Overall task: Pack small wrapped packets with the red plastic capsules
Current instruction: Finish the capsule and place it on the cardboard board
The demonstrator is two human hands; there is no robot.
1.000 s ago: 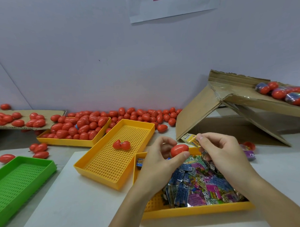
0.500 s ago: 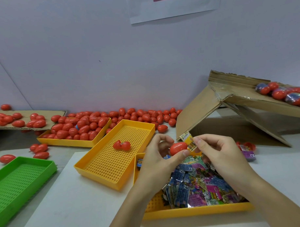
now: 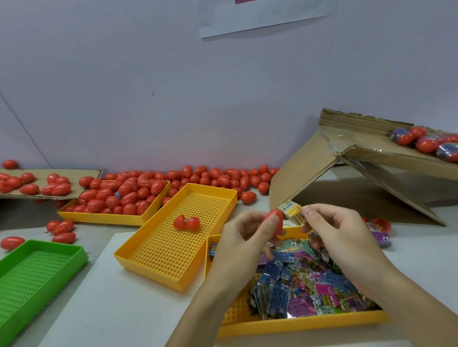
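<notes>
My left hand (image 3: 244, 240) grips a red plastic capsule (image 3: 275, 221) between thumb and fingers, above the near yellow tray (image 3: 303, 322). My right hand (image 3: 339, 237) pinches a small yellow wrapped packet (image 3: 293, 211), whose end touches the capsule. That tray holds a heap of several wrapped packets (image 3: 312, 282) in blue, pink and purple. An open red capsule (image 3: 186, 222) lies in the middle yellow tray (image 3: 173, 255).
A far yellow tray (image 3: 112, 217) is full of red capsules (image 3: 125, 195); more lie along the wall and on cardboard at left. A green tray (image 3: 31, 279) sits at left. A torn cardboard box (image 3: 352, 174) with filled capsules (image 3: 429, 143) stands at right.
Both hands rose slightly above the packet tray. The right hand brought the yellow packet left until it met the capsule in the left hand.
</notes>
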